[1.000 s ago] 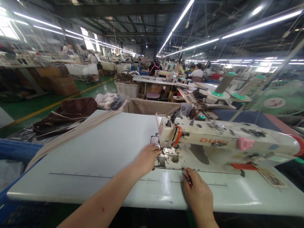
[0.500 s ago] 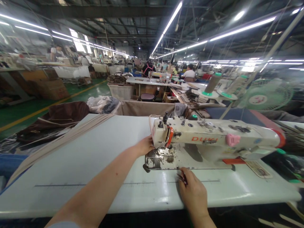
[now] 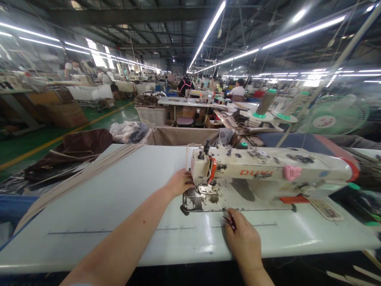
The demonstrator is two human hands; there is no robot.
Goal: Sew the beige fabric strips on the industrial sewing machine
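My left hand [image 3: 179,182] reaches to the left side of the sewing machine's head, close to the presser foot [image 3: 205,189]. Its fingers are bent inward, and their tips are partly hidden by the machine. A narrow beige strip [image 3: 187,157] hangs down just above these fingers; whether they grip it cannot be made out. At the front edge of the metal bed, my right hand [image 3: 243,237] is closed around small dark thread snips [image 3: 229,222], with the two points facing left. The white sewing machine [image 3: 268,169] stands on a pale table [image 3: 125,198].
Long beige strips [image 3: 80,176] drape over the table's left side. A printed ruler line [image 3: 80,232] runs along the front. Behind the table is a fabric-lined bin [image 3: 184,136]. Thread cones [image 3: 266,104] and a green fan [image 3: 336,119] stand at the right; people sit farther back.
The view has shifted very slightly. My left fingers have moved a little beside the machine head, while my right hand stays by the bed's front edge with the snips.
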